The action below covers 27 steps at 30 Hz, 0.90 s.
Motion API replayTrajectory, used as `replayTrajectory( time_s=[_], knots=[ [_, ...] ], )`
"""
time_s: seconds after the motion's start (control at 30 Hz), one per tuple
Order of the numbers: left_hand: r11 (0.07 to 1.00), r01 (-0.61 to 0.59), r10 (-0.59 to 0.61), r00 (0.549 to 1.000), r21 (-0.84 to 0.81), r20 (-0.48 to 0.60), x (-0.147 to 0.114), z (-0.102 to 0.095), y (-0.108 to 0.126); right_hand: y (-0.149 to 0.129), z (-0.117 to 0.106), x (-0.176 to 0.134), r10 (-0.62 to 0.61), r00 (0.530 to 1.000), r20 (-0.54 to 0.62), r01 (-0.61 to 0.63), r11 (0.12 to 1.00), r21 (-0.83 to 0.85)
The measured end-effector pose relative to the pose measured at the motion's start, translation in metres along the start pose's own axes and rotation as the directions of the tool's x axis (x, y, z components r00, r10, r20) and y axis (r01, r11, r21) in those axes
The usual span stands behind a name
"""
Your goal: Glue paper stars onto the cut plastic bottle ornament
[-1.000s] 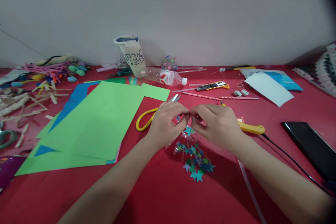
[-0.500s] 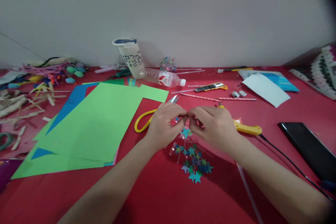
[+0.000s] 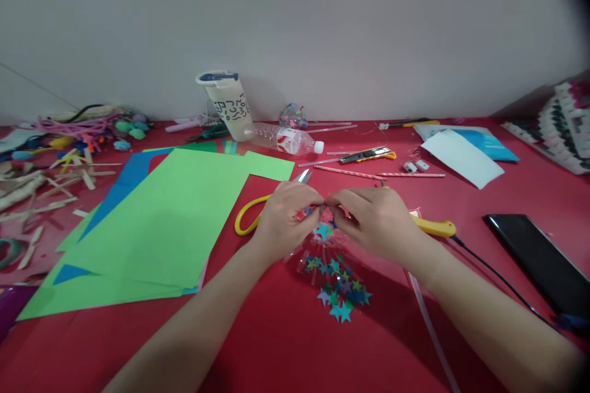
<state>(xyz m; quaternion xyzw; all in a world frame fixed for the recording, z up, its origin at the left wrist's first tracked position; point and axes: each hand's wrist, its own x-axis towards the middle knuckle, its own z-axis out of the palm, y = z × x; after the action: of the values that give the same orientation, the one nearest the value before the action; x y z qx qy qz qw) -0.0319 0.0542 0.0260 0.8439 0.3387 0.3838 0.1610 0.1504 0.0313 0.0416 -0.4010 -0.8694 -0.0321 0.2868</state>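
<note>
While my wrists are angling inward above the red tabletop point(image 3: 271, 344), the thumb and index tips of my left hand point(image 3: 289, 218) and right hand point(image 3: 380, 215) are closing in tight pinches, almost touching each other; they are holding the top of a star ornament point(image 3: 335, 266), though my fingers are hiding which strand or bit of clear plastic they are gripping. The ornament is hanging below my knuckles, over the middle of the tabletop and well in from its far edge; its clear strands are spreading downward, with blue, green and pale purple stars clustering lowest. I am judging it very light and limp, slick where the plastic is bare and easily creased or tangled at the stars; the gathered top is looking like the right place for hold, leaving the stars free. My forearms are reaching in from the two near corners, backs of the hands facing up; yellow-handled scissors point(image 3: 252, 202) are lying just beside my left hand, and a corded yellow tool point(image 3: 436, 226) is lying beyond my right wrist.
</note>
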Motion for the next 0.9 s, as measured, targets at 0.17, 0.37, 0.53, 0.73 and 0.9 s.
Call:
replayTrajectory(
  time_s=[0.17, 0.37, 0.53, 0.73, 0.9],
  knots=[
    [1.000, -0.015, 0.015, 1.000, 0.000, 0.002, 0.0004, 0.0005, 0.0031, -0.0022, 0.0031, -0.0013, 0.024, 0.999, -0.025, -0.024, 1.000, 0.009],
    [1.000, 0.004, -0.004, 1.000, -0.019, -0.002, 0.0002, 0.0002, 0.0056, -0.0033, 0.0049, -0.0019, 0.039, 0.997, -0.072, -0.035, 0.998, 0.059],
    [0.998, 0.036, -0.037, 0.999, -0.051, -0.012, -0.0002, 0.0008, 0.0071, -0.0032, 0.0036, -0.0014, 0.063, 0.997, -0.049, -0.058, 0.994, 0.090],
    [0.995, 0.053, -0.053, 0.999, -0.079, 0.002, -0.0001, 0.0010, 0.0071, -0.0026, 0.0066, -0.0019, 0.071, 0.995, -0.071, -0.063, 0.992, 0.110],
    [0.996, 0.053, -0.052, 0.999, -0.076, 0.007, 0.0005, 0.0003, 0.0074, -0.0026, 0.0057, -0.0017, 0.051, 0.997, -0.062, -0.046, 0.995, 0.085]
  ],
)
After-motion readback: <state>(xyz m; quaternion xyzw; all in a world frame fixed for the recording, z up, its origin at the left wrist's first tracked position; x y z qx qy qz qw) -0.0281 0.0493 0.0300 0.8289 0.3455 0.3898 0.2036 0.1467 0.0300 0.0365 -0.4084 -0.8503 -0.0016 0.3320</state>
